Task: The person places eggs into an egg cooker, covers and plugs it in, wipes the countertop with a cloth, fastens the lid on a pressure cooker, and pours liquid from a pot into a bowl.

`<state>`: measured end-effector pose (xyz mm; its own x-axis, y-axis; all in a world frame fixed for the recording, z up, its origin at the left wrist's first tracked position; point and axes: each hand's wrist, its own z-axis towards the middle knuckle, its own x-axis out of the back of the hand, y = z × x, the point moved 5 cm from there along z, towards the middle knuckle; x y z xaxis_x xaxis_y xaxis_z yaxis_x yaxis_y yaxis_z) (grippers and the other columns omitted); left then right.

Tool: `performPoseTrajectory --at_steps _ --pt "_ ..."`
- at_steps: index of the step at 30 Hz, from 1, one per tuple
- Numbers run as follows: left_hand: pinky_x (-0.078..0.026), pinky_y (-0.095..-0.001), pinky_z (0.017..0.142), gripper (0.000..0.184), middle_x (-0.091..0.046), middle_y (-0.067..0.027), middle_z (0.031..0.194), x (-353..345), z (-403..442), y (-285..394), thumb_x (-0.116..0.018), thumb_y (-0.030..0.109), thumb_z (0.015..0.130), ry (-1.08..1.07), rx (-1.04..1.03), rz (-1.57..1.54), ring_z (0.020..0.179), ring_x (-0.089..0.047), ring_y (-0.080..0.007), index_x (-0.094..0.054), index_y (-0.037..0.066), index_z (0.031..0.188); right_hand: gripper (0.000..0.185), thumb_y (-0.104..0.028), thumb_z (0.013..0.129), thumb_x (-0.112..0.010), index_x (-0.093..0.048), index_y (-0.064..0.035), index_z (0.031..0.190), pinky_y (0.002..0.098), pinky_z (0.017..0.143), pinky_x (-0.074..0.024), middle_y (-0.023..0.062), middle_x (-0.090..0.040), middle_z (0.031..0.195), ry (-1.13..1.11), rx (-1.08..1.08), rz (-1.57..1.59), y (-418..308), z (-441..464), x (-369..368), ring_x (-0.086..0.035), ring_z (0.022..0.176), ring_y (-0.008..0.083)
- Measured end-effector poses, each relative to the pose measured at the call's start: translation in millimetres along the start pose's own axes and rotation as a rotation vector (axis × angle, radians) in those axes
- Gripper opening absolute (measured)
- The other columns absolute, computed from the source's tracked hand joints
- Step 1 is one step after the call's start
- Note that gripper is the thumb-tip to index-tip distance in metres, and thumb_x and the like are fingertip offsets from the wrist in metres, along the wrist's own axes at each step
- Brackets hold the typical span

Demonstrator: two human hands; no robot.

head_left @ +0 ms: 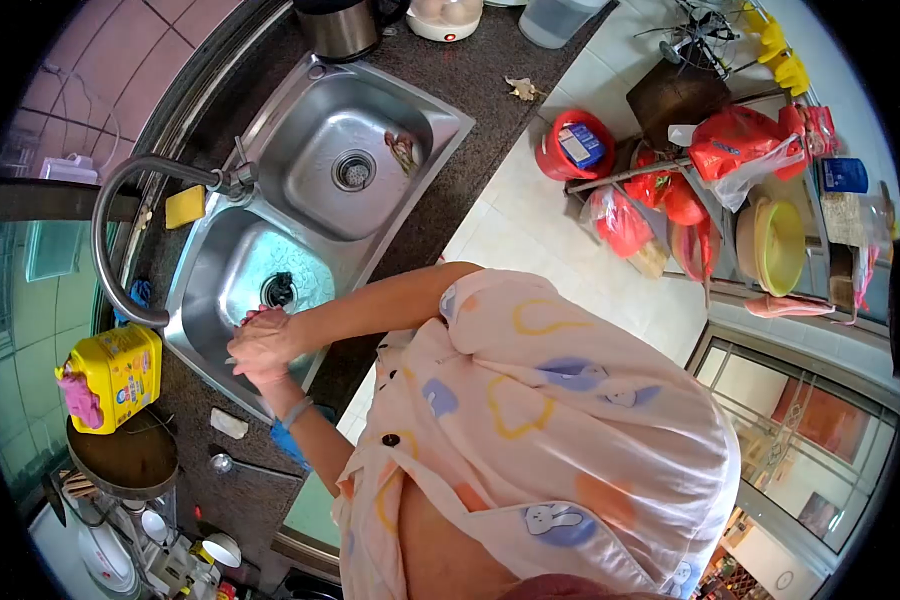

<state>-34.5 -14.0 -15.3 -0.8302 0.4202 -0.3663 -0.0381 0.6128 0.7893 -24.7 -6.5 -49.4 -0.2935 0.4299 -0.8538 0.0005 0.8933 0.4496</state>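
My right hand (278,335) and my left hand (262,370) are closed together over the near edge of the left sink basin (205,290). Something pinkish-red shows at the far side of the fingers; its kind is hidden by the hands. The left wrist wears a bracelet (295,409). Beyond the hands, a dark clump (280,288) lies on the drain, with a little water spread around it. A curved metal faucet (105,220) arches to the left of this basin.
Reddish-brown scraps (402,152) lie in the second basin (320,120). A yellow sponge (184,207), yellow jug (125,375) with a pink cloth, ladle (222,463) and pan (120,455) sit on the counter. A red bucket (550,155) and shelf with bags stand behind.
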Motion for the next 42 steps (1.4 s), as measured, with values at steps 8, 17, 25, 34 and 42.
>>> performPoseTrajectory --at_steps 8,17,25,34,42 --pt "-0.050 -0.0383 0.095 0.039 -0.057 -0.0124 0.122 9 -3 -23 -0.040 0.030 0.102 -0.058 0.109 -0.063 0.114 -0.057 -0.0231 -0.049 0.002 0.128 0.029 -0.038 0.087 -0.056 -0.061 -0.0101 0.092 0.0442 0.078 -0.0510 0.0085 -0.065 0.085 -0.529 0.024 -0.815 -25 13 -81 -0.064 0.085 0.0282" --pt "-0.049 -0.0382 0.095 0.041 -0.056 -0.0123 0.123 -12 -14 -47 -0.041 0.031 0.102 -0.148 0.241 -0.109 0.115 -0.057 -0.0230 -0.048 0.002 0.129 0.026 -0.030 0.083 -0.058 -0.067 -0.0072 0.074 0.0476 0.074 -0.0532 0.0155 -0.069 0.080 -1.150 -0.417 -2.619 -55 24 -102 -0.068 0.082 0.0349" --pt "-0.049 -0.0381 0.096 0.042 -0.056 -0.0122 0.124 -92 -38 -55 -0.042 0.032 0.102 -0.378 0.321 -0.066 0.115 -0.056 -0.0229 -0.048 0.002 0.130 0.038 -0.037 0.090 -0.053 -0.062 -0.0004 0.087 0.0498 0.078 -0.0467 0.0200 -0.065 0.092 -0.835 -0.206 -2.396 -132 61 -178 -0.063 0.087 0.0373" --pt "-0.054 -0.0341 0.080 0.033 -0.063 -0.0107 0.112 -226 -149 -110 -0.058 0.028 0.098 -0.629 0.045 0.423 0.098 -0.063 -0.0192 -0.055 0.002 0.117 0.045 -0.040 0.094 -0.051 -0.056 0.0049 0.095 0.0488 0.078 -0.0455 0.0268 -0.061 0.097 -0.447 -0.049 -2.314 -282 132 -296 -0.059 0.090 0.0405" --pt "-0.044 -0.0235 0.069 0.015 -0.058 0.0006 0.083 -314 -168 -151 -0.067 0.017 0.091 -0.603 -0.130 0.596 0.074 -0.051 -0.0081 -0.061 0.002 0.091 0.056 -0.044 0.083 -0.068 -0.058 0.0003 0.116 0.0365 0.082 -0.0508 0.0174 -0.063 0.109 -0.299 -0.170 -2.332 -456 115 -362 -0.062 0.099 0.0263"
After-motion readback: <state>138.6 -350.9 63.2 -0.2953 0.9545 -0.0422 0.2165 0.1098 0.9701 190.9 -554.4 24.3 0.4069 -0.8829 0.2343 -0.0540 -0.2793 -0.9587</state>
